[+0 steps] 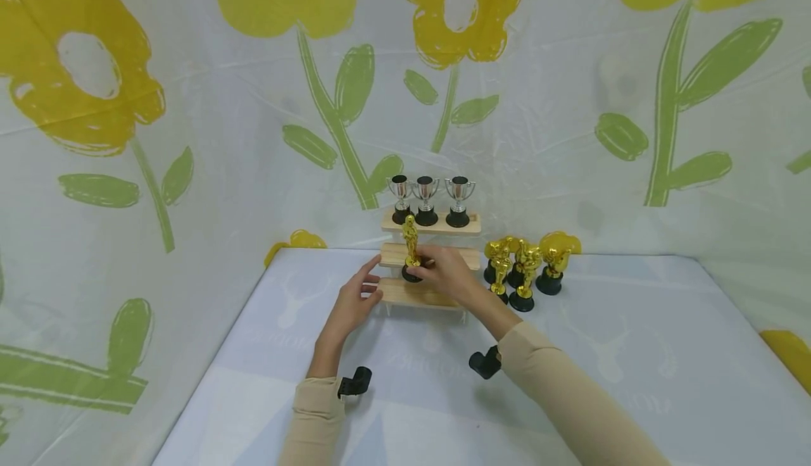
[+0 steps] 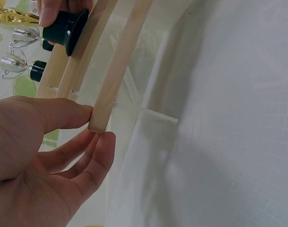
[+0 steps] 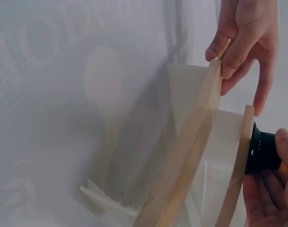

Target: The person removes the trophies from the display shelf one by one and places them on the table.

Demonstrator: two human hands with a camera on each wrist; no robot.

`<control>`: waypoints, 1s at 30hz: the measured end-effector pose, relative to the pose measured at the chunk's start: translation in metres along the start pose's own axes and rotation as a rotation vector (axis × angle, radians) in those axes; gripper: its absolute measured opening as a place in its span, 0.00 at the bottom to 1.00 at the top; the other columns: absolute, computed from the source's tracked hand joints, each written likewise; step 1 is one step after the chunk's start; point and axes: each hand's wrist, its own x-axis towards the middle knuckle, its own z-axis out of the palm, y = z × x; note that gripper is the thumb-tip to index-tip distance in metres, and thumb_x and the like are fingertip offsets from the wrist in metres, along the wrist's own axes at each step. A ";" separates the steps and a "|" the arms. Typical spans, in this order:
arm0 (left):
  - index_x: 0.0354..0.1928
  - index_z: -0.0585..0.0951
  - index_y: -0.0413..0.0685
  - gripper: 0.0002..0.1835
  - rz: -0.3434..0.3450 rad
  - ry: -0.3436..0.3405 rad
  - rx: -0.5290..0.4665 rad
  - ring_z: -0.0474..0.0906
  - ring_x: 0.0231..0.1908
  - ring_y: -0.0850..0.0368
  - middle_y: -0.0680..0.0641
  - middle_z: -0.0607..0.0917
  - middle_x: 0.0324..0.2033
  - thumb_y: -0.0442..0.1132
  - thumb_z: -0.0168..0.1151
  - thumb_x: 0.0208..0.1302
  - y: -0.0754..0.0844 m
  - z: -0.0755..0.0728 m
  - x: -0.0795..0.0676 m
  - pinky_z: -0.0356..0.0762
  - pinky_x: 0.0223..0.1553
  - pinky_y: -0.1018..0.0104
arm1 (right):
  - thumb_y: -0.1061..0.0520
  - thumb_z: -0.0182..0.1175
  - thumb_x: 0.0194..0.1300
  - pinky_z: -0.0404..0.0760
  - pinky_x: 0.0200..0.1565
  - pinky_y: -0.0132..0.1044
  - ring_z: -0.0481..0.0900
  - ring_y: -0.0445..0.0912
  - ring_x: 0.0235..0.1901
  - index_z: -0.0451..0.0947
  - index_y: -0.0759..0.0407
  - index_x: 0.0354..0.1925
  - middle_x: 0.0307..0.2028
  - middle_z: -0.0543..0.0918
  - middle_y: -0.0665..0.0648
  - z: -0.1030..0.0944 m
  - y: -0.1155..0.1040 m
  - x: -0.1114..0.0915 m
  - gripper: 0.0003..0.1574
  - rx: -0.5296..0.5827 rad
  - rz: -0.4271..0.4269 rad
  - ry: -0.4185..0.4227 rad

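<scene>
My right hand (image 1: 446, 270) pinches the black base of a gold figurine trophy (image 1: 411, 237) between thumb and fingers. The trophy stands upright at the left part of the middle shelf (image 1: 469, 257) of a three-tier wooden stand. In the right wrist view the black base (image 3: 264, 150) is right against a shelf board, with the gold figure out of frame. At the stand's left side, my left hand (image 1: 351, 304) grips the end of the lowest board (image 2: 110, 90), thumb above and fingers beneath. Three silver trophy cups (image 1: 426, 195) stand in a row on the top shelf.
Several gold figurine trophies (image 1: 523, 279) with black bases stand grouped on the table (image 1: 602, 353) right of the stand. A flower-printed cloth (image 1: 545, 121) hangs behind. Black wrist cameras (image 1: 356, 381) sit on both forearms.
</scene>
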 end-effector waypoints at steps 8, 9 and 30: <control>0.73 0.64 0.61 0.38 0.003 0.000 -0.008 0.82 0.50 0.43 0.37 0.81 0.52 0.27 0.61 0.64 0.001 0.001 0.000 0.84 0.49 0.53 | 0.52 0.68 0.61 0.85 0.43 0.34 0.81 0.41 0.35 0.80 0.54 0.33 0.32 0.84 0.51 -0.006 0.005 -0.010 0.08 -0.026 -0.019 0.011; 0.73 0.64 0.61 0.38 0.002 0.000 -0.010 0.82 0.50 0.43 0.37 0.81 0.52 0.28 0.61 0.64 0.001 0.000 0.000 0.84 0.49 0.53 | 0.52 0.68 0.61 0.85 0.43 0.34 0.81 0.40 0.35 0.80 0.53 0.32 0.32 0.84 0.50 -0.007 0.005 -0.012 0.08 -0.028 -0.016 0.014; 0.73 0.64 0.60 0.38 -0.008 0.007 0.014 0.82 0.50 0.43 0.36 0.81 0.53 0.28 0.61 0.64 0.001 0.001 -0.001 0.83 0.51 0.51 | 0.53 0.69 0.60 0.85 0.42 0.30 0.85 0.45 0.39 0.83 0.58 0.37 0.36 0.87 0.54 -0.022 0.015 -0.052 0.10 0.030 -0.011 0.011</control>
